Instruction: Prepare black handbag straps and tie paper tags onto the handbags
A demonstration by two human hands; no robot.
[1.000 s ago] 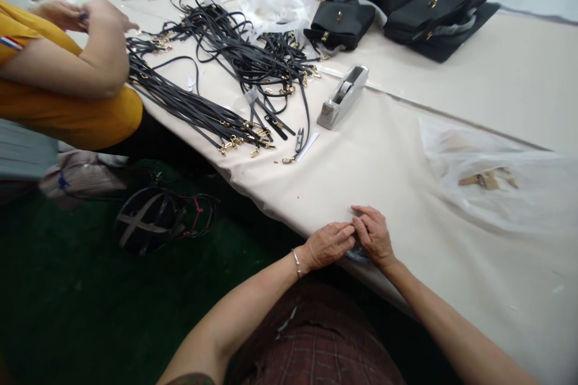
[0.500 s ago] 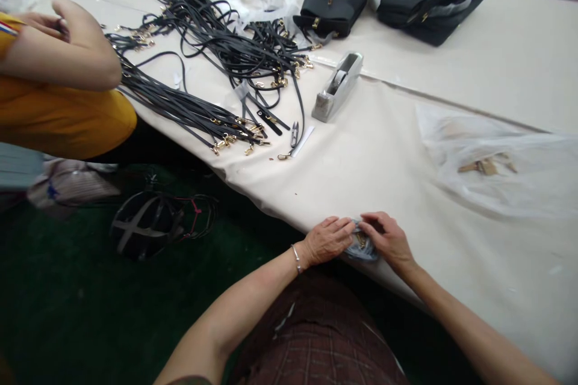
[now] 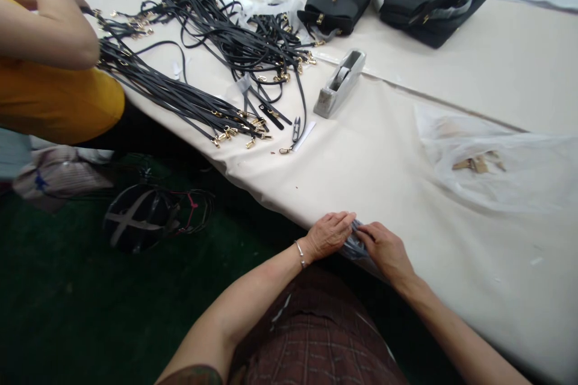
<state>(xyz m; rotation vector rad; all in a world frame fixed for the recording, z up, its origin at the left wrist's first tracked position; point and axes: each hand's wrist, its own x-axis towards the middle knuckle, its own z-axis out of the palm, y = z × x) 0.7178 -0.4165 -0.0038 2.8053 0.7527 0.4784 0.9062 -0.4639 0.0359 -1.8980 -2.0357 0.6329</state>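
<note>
At the table's near edge, my left hand [image 3: 329,234] is closed on the left side of a small clear plastic bag [image 3: 354,248] with something dark inside, perhaps a coiled strap. From the right, my right hand [image 3: 385,249] pinches the same bag between thumb and fingers. My fingers hide much of the bag, so its opening cannot be made out. Farther up the table lie thread snips [image 3: 296,129] beside a white paper strip [image 3: 305,136], both apart from my hands.
Black straps [image 3: 180,96] with gold clasps lie in piles at the left. Beyond the snips stands a tape dispenser [image 3: 339,84]. Black handbags [image 3: 336,3] sit at the back. On the right is a plastic bag [image 3: 510,177] with brownish pieces. A co-worker's arm [image 3: 49,24] reaches in at left.
My right hand's fingers have drawn in over the bag, hiding the gold piece seen before. The co-worker's arm has shifted up and left in view.
</note>
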